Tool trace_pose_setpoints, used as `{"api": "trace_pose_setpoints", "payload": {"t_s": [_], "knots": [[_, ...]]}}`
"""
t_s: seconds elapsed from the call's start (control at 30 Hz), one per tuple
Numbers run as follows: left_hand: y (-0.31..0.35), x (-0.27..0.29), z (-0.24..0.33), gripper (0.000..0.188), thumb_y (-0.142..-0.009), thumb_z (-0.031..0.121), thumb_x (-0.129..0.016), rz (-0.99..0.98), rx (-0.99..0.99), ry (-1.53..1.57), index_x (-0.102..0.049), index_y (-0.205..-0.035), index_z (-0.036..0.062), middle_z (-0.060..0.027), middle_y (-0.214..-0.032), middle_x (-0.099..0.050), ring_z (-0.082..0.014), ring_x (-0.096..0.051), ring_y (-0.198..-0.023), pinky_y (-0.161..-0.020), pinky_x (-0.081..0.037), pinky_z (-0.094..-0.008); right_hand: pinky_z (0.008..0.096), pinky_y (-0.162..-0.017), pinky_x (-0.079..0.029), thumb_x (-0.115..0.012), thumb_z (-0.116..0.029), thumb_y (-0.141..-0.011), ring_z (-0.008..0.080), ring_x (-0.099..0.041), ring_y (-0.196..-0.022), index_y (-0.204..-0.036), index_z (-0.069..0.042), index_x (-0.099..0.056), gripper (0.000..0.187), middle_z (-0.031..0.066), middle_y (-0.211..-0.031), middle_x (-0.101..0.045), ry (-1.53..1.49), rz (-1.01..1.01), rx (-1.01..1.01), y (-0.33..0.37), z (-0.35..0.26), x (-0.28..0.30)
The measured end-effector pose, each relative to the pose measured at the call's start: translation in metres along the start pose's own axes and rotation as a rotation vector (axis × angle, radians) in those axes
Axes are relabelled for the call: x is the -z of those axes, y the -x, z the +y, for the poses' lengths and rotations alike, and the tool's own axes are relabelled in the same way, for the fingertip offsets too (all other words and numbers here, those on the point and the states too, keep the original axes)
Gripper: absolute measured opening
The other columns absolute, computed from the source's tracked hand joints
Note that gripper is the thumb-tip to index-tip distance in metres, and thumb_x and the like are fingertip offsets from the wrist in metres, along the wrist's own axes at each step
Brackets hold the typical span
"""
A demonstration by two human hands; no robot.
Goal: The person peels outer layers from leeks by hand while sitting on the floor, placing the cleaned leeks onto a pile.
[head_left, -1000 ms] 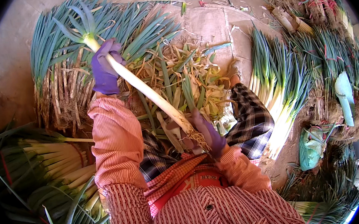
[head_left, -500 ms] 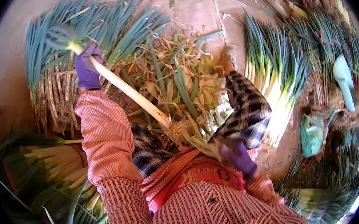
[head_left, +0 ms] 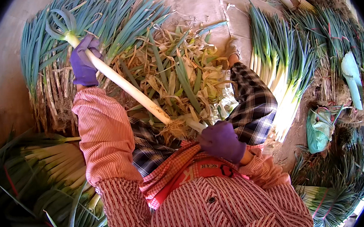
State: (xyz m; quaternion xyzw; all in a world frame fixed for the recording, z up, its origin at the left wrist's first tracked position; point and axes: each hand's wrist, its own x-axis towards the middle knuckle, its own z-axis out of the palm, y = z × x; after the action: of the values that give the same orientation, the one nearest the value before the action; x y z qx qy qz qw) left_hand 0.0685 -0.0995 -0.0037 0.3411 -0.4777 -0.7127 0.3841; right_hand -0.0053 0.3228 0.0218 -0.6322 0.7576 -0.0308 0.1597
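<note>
A long green onion (head_left: 123, 84) slants from upper left down to the middle, its white stem bare and its blue-green leaf tops curled. My left hand (head_left: 85, 61), in a purple glove, is wrapped round the stem just below the leaves. The onion's roots (head_left: 172, 129) hang over my lap. Just right of them is my right hand (head_left: 223, 141), also gloved in purple, with its fingers closed. A pale strip (head_left: 195, 125) sticks out of that fist toward the roots; its kind is unclear. Dry peeled leaves (head_left: 165, 76) lie heaped between my legs.
Unpeeled green onions (head_left: 52, 90) lie at the upper left, behind my left hand. A row of clean onions (head_left: 279, 66) lies beyond my right leg. Tied bundles (head_left: 56, 163) rest at the lower left. Green plastic (head_left: 319, 129) and a pale turquoise piece (head_left: 351, 80) lie at right.
My right hand has moved up and left from my lap, toward the roots. My left hand, with the onion, has shifted slightly up and left.
</note>
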Motion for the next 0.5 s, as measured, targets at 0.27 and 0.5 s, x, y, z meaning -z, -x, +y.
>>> {"api": "trace_pose_setpoints", "payload": {"t_s": [0.27,0.5], "knots": [[-0.027,-0.004,-0.018,0.025,-0.088,0.018,-0.06,0.032,0.001,-0.039,-0.064,-0.108,0.0037,-0.0008,-0.077,-0.06,-0.011,-0.05,-0.055,-0.05,-0.044,-0.025,0.0462,-0.069,-0.05,-0.065,-0.036,-0.078,0.0374,-0.063,-0.077,-0.133,-0.009,-0.042,0.066,0.0199,-0.083,-0.064,-0.797,0.004,-0.109,-0.068,0.006,0.007],[0.018,-0.113,-0.018,0.033,-0.095,0.025,-0.052,-0.336,-0.125,-0.139,-0.054,-0.119,0.0025,-0.007,-0.076,-0.064,-0.008,-0.053,-0.047,-0.04,-0.045,-0.0219,0.0282,-0.05,-0.05,-0.066,-0.025,-0.082,0.0161,-0.063,-0.061,-0.108,-0.003,-0.064,0.034,0.0099,-0.08,-0.067,-1.514,0.161,-0.129,-0.029,0.025,-0.017]]}}
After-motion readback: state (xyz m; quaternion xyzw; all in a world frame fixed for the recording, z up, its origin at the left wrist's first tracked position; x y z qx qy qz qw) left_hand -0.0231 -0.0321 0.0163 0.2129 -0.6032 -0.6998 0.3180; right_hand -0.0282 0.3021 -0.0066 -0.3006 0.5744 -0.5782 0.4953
